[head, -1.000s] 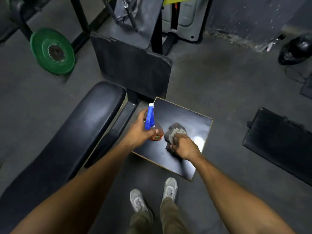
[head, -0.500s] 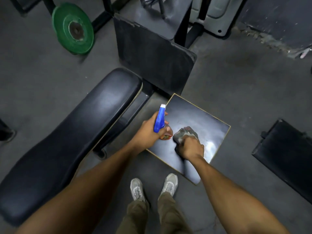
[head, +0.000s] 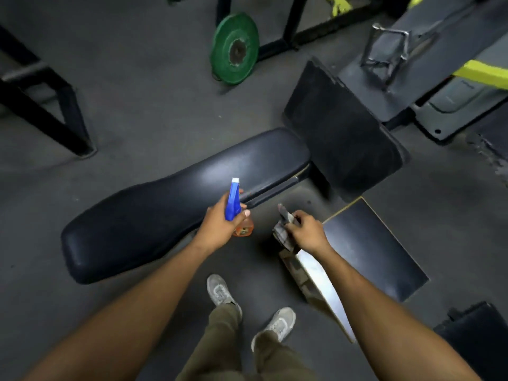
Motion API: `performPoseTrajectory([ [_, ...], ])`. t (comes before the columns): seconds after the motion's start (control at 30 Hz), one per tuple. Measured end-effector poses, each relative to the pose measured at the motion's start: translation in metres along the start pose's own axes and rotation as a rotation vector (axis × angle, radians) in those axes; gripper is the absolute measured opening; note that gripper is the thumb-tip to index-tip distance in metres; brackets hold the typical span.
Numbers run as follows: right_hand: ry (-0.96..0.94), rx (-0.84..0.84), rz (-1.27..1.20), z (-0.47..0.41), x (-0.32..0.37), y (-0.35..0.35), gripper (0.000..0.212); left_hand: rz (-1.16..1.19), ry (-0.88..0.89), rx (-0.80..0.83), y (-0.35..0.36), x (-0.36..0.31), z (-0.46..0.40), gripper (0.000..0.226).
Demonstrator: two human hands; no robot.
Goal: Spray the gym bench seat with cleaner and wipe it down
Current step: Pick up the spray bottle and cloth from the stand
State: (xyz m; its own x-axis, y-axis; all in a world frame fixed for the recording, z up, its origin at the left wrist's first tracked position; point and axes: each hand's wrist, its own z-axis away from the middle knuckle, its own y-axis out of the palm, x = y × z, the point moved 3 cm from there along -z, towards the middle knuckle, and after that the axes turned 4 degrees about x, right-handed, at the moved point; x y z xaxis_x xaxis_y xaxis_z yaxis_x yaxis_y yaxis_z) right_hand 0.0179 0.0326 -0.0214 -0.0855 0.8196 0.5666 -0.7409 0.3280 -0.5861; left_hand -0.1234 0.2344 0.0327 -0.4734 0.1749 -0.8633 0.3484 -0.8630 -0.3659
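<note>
The long black padded bench [head: 170,204] lies across the middle of the view. A flat black square seat pad [head: 379,251] with a tan edge sits to its right. My left hand [head: 220,226] grips a spray bottle [head: 233,200] with a blue trigger head and orange liquid, held above the bench's near edge, nozzle pointing away from me. My right hand [head: 305,232] holds a crumpled grey cloth [head: 283,229] in the air, just left of the square pad's corner and off its surface.
A green weight plate [head: 233,48] leans on a black rack at the back. A dark upright pad [head: 346,133] stands behind the square pad. A black frame leg [head: 55,111] is at left. My shoes [head: 220,290] stand on the grey floor below my hands.
My right hand lifted the cloth off the square pad and moved left. The left hand with the bottle came over the long bench. My view swung left.
</note>
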Motion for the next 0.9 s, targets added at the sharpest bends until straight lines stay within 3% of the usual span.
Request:
performPoseTrajectory([
  [0.2, -0.125, 0.074, 0.092, -0.041, 0.118, 0.067, 0.01, 0.094, -0.086, -0.192, -0.108, 0.052, 0.015, 0.046],
  [0.4, -0.204, 0.162, 0.191, -0.086, 0.202, 0.145, 0.018, 0.109, -0.158, -0.328, -0.184, 0.104, 0.03, 0.05],
  [0.9, -0.457, 0.414, 0.475, -0.163, 0.317, 0.294, 0.025, 0.177, -0.311, -0.515, -0.261, 0.199, 0.037, 0.058],
])
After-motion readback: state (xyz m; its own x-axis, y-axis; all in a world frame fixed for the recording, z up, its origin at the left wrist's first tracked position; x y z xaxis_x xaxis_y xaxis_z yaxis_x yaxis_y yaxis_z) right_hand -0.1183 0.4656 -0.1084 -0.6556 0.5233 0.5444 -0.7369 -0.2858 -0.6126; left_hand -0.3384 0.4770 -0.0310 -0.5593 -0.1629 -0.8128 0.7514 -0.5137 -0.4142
